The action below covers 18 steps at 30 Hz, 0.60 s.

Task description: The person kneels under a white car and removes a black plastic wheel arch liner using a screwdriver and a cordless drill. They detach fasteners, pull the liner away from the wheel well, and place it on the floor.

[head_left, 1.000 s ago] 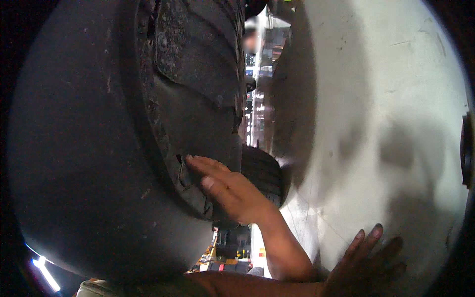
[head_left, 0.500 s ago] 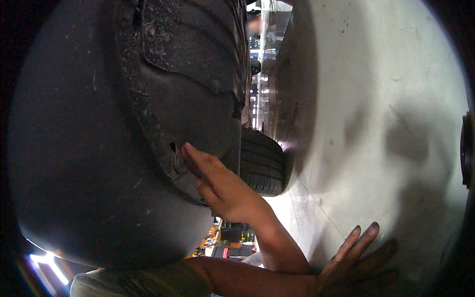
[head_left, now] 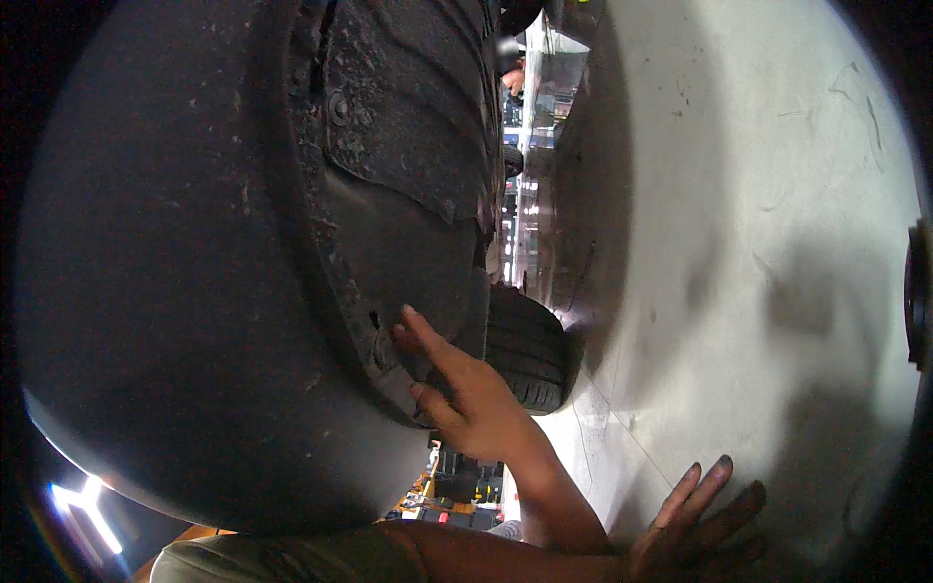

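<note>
My right hand (head_left: 471,403) reaches up beneath a dark grey car's bumper (head_left: 185,291). Its fingers are stretched and its thumb stands apart; the fingertips lie at the black wheel-arch liner (head_left: 418,243), touching or very close. Just left of those fingertips is a small dark slot (head_left: 375,319) near the liner's edge. Nothing shows between the fingers. My left hand (head_left: 695,525) rests with spread fingers on the pale floor (head_left: 680,243), and its dark fingertips point away from me. Part of that hand lies in shadow.
A black tyre (head_left: 530,355) stands beyond my right hand. Another person's hand (head_left: 513,83) shows in the narrow gap under the car. Yellow and black gear (head_left: 476,486) is visible behind my right wrist. A bright light (head_left: 89,510) glows at lower left.
The view has shifted, so the car sits lower and further right. My right fingertips have moved slightly away from the slot, and the thumb is spread wider. My left hand still rests on the floor.
</note>
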Each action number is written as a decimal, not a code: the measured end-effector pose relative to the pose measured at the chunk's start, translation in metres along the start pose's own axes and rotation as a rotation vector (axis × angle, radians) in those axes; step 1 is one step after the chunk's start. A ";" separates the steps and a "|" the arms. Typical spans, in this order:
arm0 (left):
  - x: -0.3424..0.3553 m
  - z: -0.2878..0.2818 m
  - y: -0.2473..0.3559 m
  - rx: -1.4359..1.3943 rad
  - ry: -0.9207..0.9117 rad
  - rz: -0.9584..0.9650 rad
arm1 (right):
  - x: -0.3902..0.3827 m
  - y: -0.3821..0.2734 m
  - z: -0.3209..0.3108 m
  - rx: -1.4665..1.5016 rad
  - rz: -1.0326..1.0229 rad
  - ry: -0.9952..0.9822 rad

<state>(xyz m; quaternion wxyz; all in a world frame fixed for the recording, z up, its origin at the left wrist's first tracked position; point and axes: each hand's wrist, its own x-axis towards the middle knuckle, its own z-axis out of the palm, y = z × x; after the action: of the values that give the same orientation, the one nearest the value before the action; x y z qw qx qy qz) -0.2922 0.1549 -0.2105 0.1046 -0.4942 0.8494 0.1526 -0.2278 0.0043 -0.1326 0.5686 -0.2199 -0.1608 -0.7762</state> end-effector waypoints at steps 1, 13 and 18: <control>0.000 0.000 0.000 0.000 -0.002 -0.002 | -0.001 -0.001 -0.001 -0.007 0.008 -0.027; 0.002 -0.004 -0.002 0.006 0.001 0.032 | -0.016 0.017 -0.077 0.195 0.019 0.437; 0.000 -0.009 -0.002 0.011 0.001 0.056 | -0.020 0.008 -0.078 0.218 0.012 0.554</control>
<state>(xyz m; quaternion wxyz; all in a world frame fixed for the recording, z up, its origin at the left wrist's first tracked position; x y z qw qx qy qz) -0.2910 0.1507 -0.2024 0.1026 -0.4699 0.8637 0.1506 -0.2274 -0.0202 -0.2094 0.6158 0.0618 -0.0805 -0.7813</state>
